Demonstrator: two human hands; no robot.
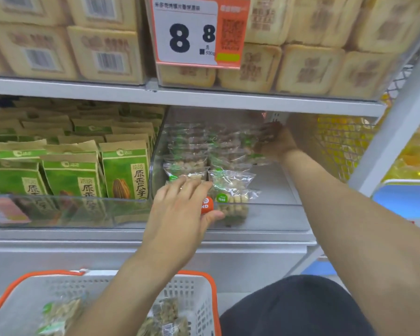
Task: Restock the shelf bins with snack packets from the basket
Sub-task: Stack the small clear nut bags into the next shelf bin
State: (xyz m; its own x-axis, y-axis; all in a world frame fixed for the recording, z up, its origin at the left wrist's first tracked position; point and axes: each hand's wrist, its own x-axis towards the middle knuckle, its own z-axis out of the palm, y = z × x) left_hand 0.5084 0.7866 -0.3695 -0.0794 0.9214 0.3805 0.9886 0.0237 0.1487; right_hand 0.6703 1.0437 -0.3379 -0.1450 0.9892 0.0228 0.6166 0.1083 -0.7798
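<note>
Clear bin (272,215) holds stacked snack packets (230,187) on its left side; bare floor along its right wall. Left hand (180,209), fingers extended, presses the front packets. Right hand (274,141) reaches deep, curled on a rear packet. Basket (199,294) below holds more.

A shop, snack aisle; metal shelves (228,99) stacked with rows of identical packets (124,173); large price tag (199,32) reading 8.8 with a QR code; barcoded boxes (104,54) above; orange-rimmed shopping basket (197,299) below.
</note>
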